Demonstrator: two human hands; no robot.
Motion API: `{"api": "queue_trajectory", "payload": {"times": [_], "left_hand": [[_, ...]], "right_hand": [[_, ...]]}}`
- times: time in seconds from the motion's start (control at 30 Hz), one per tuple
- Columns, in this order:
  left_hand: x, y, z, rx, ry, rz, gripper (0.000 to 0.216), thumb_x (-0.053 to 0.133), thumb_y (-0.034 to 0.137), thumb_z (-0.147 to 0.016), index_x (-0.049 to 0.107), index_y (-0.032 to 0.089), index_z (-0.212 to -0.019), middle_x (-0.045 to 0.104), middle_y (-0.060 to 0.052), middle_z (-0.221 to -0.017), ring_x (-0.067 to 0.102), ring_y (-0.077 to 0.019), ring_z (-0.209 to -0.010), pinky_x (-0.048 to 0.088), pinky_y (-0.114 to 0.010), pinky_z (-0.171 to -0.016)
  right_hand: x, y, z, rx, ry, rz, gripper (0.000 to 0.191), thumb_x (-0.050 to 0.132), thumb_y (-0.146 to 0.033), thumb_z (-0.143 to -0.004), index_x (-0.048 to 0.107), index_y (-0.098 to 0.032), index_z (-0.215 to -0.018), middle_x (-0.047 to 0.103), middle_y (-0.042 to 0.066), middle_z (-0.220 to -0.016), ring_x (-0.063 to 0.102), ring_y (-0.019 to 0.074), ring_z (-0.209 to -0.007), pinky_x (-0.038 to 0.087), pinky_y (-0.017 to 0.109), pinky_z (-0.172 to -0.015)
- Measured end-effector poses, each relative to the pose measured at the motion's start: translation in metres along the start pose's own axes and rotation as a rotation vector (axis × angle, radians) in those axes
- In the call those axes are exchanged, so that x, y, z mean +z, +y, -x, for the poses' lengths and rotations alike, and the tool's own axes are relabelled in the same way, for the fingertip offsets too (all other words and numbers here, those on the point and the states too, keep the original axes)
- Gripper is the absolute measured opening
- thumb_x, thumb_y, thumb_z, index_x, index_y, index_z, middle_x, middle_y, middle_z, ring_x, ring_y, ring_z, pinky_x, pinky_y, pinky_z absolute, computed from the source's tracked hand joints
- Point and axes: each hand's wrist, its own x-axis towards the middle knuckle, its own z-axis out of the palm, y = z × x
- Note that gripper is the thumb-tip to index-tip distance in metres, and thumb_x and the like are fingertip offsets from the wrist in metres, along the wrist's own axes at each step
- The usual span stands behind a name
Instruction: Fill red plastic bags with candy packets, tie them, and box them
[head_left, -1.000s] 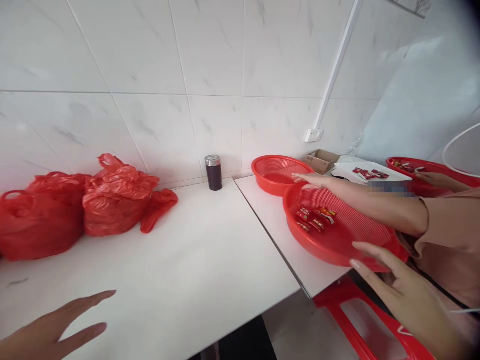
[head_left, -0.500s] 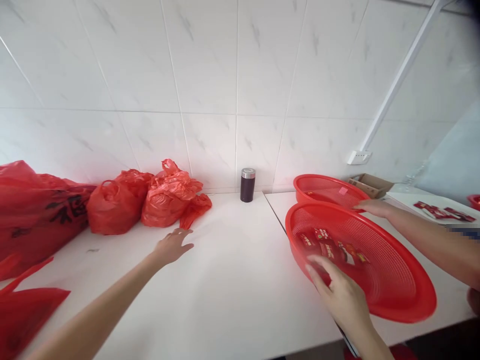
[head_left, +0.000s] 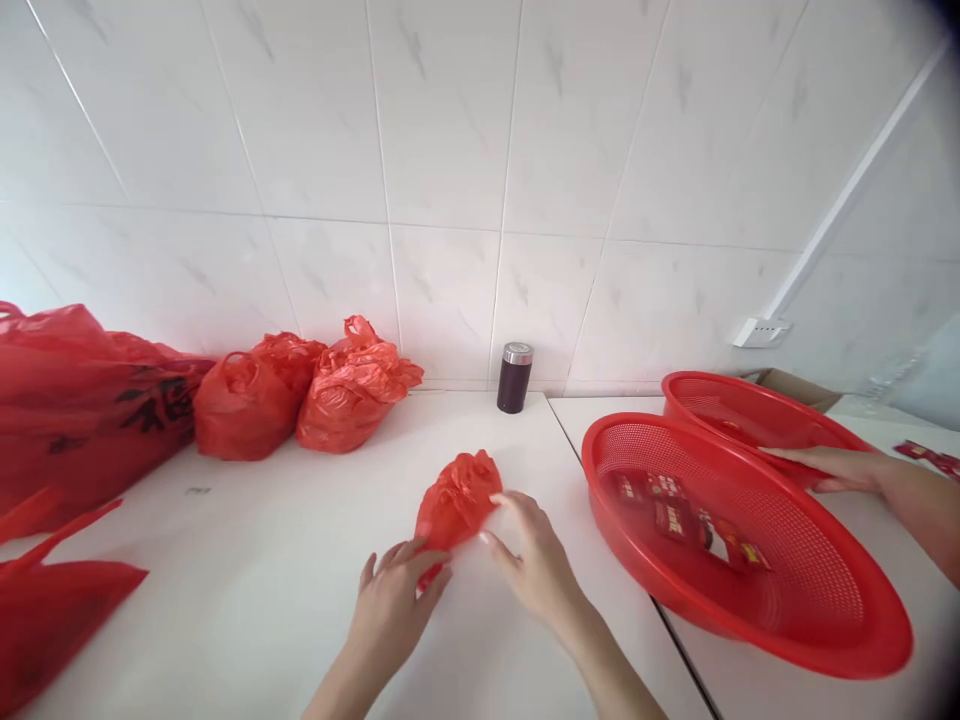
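A small crumpled red plastic bag (head_left: 459,500) is between my hands over the white table. My left hand (head_left: 394,600) is closed on its lower left end, thumb and fingers pinching the thin plastic. At the bag's right edge is my right hand (head_left: 536,555), its thumb and fingers apart; the fingertips are at the plastic, and whether they touch it is hard to tell. To the right, a large red mesh basket (head_left: 645,565) sits tilted, with several red snack packets (head_left: 675,520) inside.
Filled red bags (head_left: 247,405) stand along the wall at left, beside a dark tumbler (head_left: 514,380) with a silver lid. Another red basket (head_left: 750,395) is behind the near one, where another person's hand (head_left: 840,465) rests. A flat red bag (head_left: 60,620) lies front left.
My left hand has taken the small red bag from beside the filled bags and brought it right and nearer. My right hand has left the basket and moved left to the bag.
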Motion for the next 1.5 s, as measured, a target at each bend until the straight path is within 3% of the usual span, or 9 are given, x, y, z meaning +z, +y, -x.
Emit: {"api": "queue_trajectory", "payload": {"times": [0.1,0.23,0.43,0.6,0.73,0.9,1.13,1.33,1.5], "left_hand": [[0.001,0.006,0.018,-0.069,0.102,0.190,0.032,0.036,0.047,-0.090,0.064,0.039,-0.104,0.060,0.001,-0.130,0.065,-0.0274,-0.097,0.041,-0.051,-0.100],[0.012,0.011,0.008,-0.101,0.109,0.318,0.043,0.049,0.047,-0.083,0.052,0.033,-0.123,0.056,-0.006,-0.134,0.060,-0.0281,-0.110,0.051,-0.038,-0.081],[0.006,-0.009,-0.006,-0.076,0.039,0.381,0.029,0.043,0.022,-0.080,0.064,0.028,-0.098,0.072,-0.003,-0.092,0.067,-0.0223,-0.086,0.048,-0.033,-0.076],[-0.035,-0.049,0.004,-0.225,0.198,0.690,0.021,0.046,0.029,-0.079,0.059,0.023,-0.094,0.070,-0.002,-0.085,0.066,-0.0198,-0.073,0.050,-0.030,-0.069],[-0.056,-0.033,0.018,-0.302,0.258,0.870,0.019,0.051,0.035,-0.079,0.051,0.022,-0.094,0.065,0.001,-0.074,0.062,-0.0166,-0.060,0.047,-0.026,-0.055],[-0.060,0.011,0.024,-0.305,0.263,0.907,0.016,0.049,0.024,-0.077,0.043,0.025,-0.091,0.046,0.011,-0.050,0.039,-0.0097,-0.039,0.033,-0.019,-0.042],[-0.061,0.018,0.032,-0.151,0.198,0.533,0.022,0.043,0.016,-0.076,0.043,0.028,-0.094,0.044,0.009,-0.054,0.037,-0.0123,-0.044,0.029,-0.020,-0.044],[-0.088,-0.032,0.018,-0.149,0.278,0.002,0.035,0.042,0.007,-0.070,0.049,0.025,-0.099,0.059,-0.003,-0.086,0.056,-0.0185,-0.067,0.037,-0.026,-0.058],[-0.102,-0.059,0.006,-0.332,0.238,0.376,0.023,0.056,0.017,-0.072,0.051,0.023,-0.093,0.062,-0.006,-0.103,0.064,-0.0202,-0.077,0.049,-0.032,-0.068]], "right_hand": [[0.031,0.010,-0.009,0.040,0.005,0.110,0.055,0.058,-0.037,-0.084,0.045,-0.028,-0.138,0.036,0.011,-0.148,0.038,0.0327,-0.134,0.044,0.049,-0.100],[0.046,0.023,-0.016,0.105,-0.063,0.087,0.041,0.053,-0.027,-0.085,0.056,-0.028,-0.126,0.056,0.010,-0.129,0.056,0.0290,-0.113,0.049,0.041,-0.089],[0.023,0.023,-0.025,0.247,-0.040,-0.366,0.027,0.049,-0.044,-0.088,0.060,-0.021,-0.080,0.063,0.001,-0.071,0.058,0.0179,-0.066,0.044,0.028,-0.062],[-0.003,0.026,-0.047,0.416,0.036,-0.582,0.033,0.061,-0.052,-0.078,0.052,-0.020,-0.081,0.052,-0.005,-0.060,0.046,0.0127,-0.053,0.034,0.024,-0.051],[-0.017,-0.010,-0.048,0.316,0.180,-0.488,0.032,0.062,-0.051,-0.079,0.052,-0.022,-0.086,0.046,-0.007,-0.059,0.042,0.0110,-0.051,0.032,0.023,-0.051],[0.003,-0.098,0.007,0.048,-0.286,-0.640,0.022,0.045,-0.043,-0.093,0.053,-0.024,-0.089,0.057,-0.003,-0.065,0.056,0.0133,-0.060,0.043,0.023,-0.056],[0.048,-0.081,0.020,-0.075,-0.115,0.114,0.028,0.041,-0.013,-0.089,0.056,-0.017,-0.113,0.063,0.013,-0.108,0.060,0.0240,-0.098,0.045,0.036,-0.081],[-0.004,-0.048,-0.016,0.025,-0.331,0.580,0.039,0.043,-0.023,-0.090,0.055,-0.019,-0.127,0.071,0.010,-0.086,0.065,0.0278,-0.087,0.038,0.043,-0.087],[-0.060,-0.056,-0.019,0.167,-0.801,0.325,0.073,0.050,-0.048,-0.086,0.023,-0.025,-0.150,0.072,0.003,-0.083,0.066,0.0194,-0.058,0.044,0.033,-0.068]]}}
